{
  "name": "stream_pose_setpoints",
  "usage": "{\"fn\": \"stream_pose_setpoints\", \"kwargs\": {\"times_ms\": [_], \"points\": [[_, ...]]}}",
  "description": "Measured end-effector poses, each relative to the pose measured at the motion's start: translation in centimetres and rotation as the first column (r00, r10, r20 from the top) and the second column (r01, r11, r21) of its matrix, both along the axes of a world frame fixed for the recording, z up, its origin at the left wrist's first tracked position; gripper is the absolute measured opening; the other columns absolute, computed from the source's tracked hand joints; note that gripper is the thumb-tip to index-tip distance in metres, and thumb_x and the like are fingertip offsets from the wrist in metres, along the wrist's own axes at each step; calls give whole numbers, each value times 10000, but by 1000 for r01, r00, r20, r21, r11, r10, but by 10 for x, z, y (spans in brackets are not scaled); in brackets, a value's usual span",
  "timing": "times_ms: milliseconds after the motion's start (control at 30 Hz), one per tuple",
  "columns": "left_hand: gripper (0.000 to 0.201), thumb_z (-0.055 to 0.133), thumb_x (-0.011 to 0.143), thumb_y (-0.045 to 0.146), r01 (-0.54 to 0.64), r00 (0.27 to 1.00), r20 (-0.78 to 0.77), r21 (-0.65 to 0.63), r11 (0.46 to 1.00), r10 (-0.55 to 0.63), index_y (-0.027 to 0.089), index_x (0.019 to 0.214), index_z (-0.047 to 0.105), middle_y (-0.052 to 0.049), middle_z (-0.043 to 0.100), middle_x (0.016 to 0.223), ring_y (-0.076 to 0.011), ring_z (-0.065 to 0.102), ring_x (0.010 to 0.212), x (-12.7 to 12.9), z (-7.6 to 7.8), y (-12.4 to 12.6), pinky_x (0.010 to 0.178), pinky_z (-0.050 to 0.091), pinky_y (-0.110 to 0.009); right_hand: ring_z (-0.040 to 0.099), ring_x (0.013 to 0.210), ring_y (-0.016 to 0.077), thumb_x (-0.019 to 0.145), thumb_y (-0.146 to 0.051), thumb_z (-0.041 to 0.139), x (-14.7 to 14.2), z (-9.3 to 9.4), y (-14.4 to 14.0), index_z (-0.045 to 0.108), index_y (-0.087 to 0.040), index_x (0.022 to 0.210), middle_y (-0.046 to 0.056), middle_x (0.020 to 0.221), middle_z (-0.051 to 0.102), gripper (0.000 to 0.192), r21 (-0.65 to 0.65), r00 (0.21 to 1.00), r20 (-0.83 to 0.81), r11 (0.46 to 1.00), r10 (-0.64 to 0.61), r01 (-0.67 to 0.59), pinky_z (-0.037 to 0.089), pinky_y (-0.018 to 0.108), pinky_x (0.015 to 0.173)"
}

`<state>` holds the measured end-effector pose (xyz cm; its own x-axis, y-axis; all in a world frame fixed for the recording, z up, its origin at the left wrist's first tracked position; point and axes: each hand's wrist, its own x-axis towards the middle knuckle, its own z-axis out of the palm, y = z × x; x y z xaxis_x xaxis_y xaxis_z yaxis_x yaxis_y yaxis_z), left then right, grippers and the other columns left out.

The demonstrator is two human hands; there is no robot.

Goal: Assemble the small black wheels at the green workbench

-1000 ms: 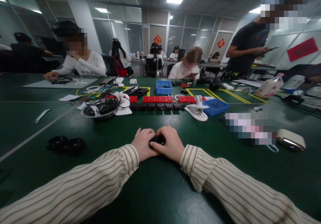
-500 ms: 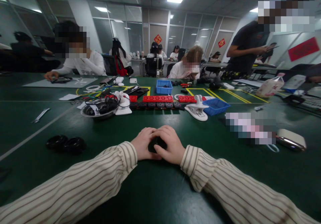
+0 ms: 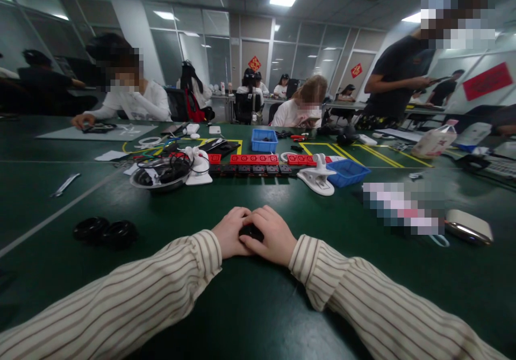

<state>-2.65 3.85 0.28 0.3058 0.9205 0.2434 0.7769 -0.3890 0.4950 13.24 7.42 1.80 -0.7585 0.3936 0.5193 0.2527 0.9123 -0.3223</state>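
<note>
Both hands rest together on the green table in front of me. My left hand and my right hand close around a small black object, and only a sliver of it shows between the fingers. What the object is cannot be made out. Striped sleeves cover both forearms.
Two black rings lie to the left. Beyond my hands stand a metal bowl of cables, a red and black strip of parts, a white clamp and blue bins. A white case lies right. Several people sit or stand across the table.
My fingers have closed further over the black object, so less of it shows now. Hands stay in the same spot.
</note>
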Motion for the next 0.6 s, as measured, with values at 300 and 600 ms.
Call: {"fn": "stream_pose_setpoints", "kwargs": {"times_ms": [300, 600], "points": [[554, 705, 540, 273, 162, 987, -15, -22, 986, -163, 180, 1057, 531, -62, 520, 1059, -270, 468, 1028, -12, -3, 6, 941, 372, -419, 470, 905, 191, 687, -198, 459, 2, 4, -4, 445, -148, 1020, 80, 988, 526, 338, -54, 972, -151, 980, 179, -189, 387, 347, 822], [634, 752, 462, 538, -59, 991, -110, 121, 991, 73, 173, 891, 462, -51, 504, 925, -266, 487, 919, 1, 9, -6, 981, 276, -525, 449, 774, 170, 752, -401, 592, -1, -1, -2, 497, -141, 814, 39, 803, 499, 283, -86, 988, -9, 985, -152, 151, 365, 292, 699]]}}
